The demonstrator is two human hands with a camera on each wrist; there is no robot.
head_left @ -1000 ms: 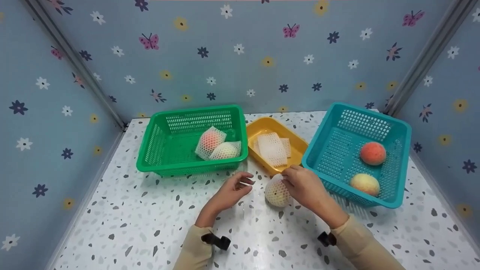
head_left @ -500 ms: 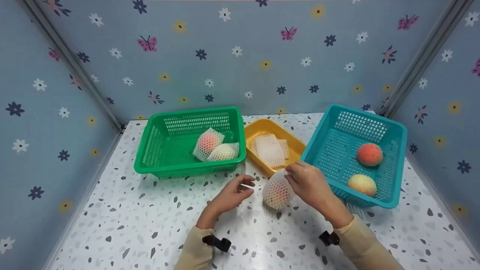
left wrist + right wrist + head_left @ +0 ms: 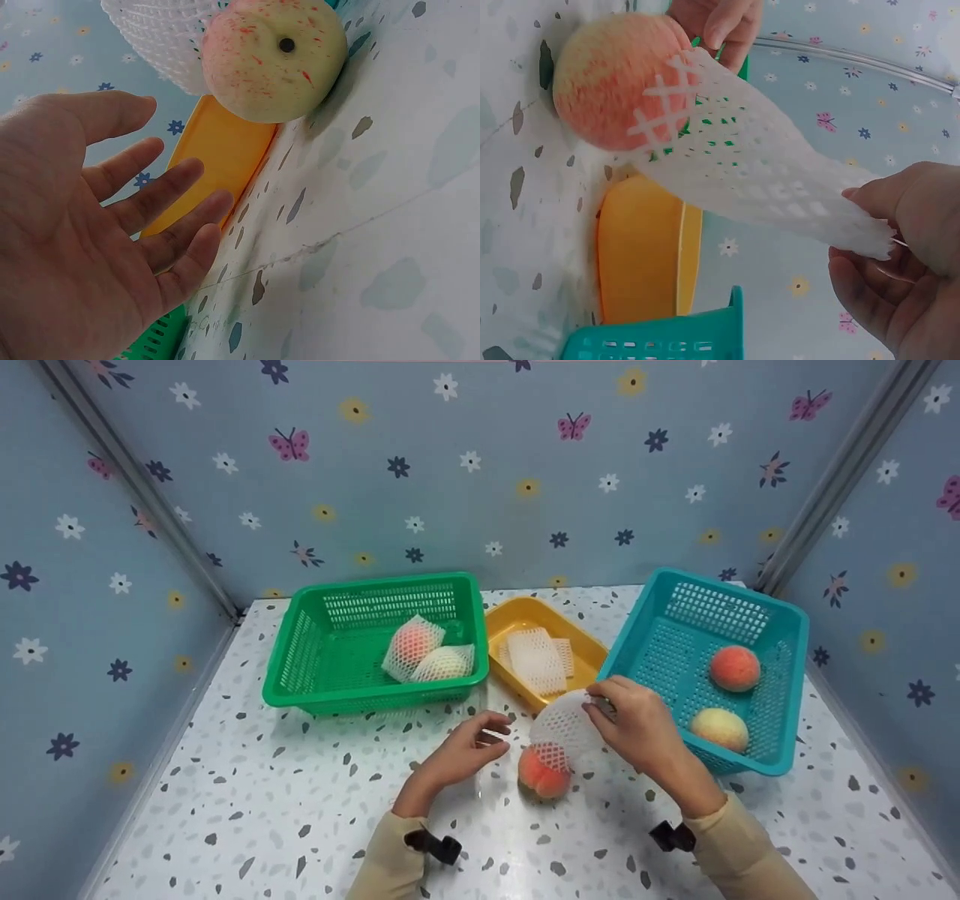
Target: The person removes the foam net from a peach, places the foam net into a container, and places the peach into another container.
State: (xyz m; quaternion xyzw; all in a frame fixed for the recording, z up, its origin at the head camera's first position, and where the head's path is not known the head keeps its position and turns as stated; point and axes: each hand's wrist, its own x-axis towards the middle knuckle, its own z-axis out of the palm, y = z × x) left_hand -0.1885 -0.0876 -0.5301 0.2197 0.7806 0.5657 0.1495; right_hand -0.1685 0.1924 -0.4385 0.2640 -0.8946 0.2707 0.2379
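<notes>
My right hand [image 3: 637, 724] pinches one end of a white foam net sleeve [image 3: 765, 176], stretched away from a peach. That peach [image 3: 541, 776] rests on the speckled table, mostly bare, with the sleeve's other end still over its upper part. In the left wrist view the peach [image 3: 274, 64] shows a yellow-pink side with a dark dot. My left hand [image 3: 463, 751] hovers left of the peach, fingers spread and relaxed, touching nothing. A yellow tray [image 3: 592, 649] behind holds more foam net sleeves [image 3: 538, 660] lying flat.
A green basket [image 3: 300, 694] at left holds two net-wrapped peaches [image 3: 414, 645]. The teal basket [image 3: 795, 690] at right contains a red peach [image 3: 735, 668] and a pale yellow peach [image 3: 720, 729]. Flower-patterned panels [image 3: 450, 450] enclose the table on three sides.
My right hand has pulled the net sleeve up and to the right, so it has slid off most of the peach. The peach has turned, showing its red side. My left hand has barely moved.
</notes>
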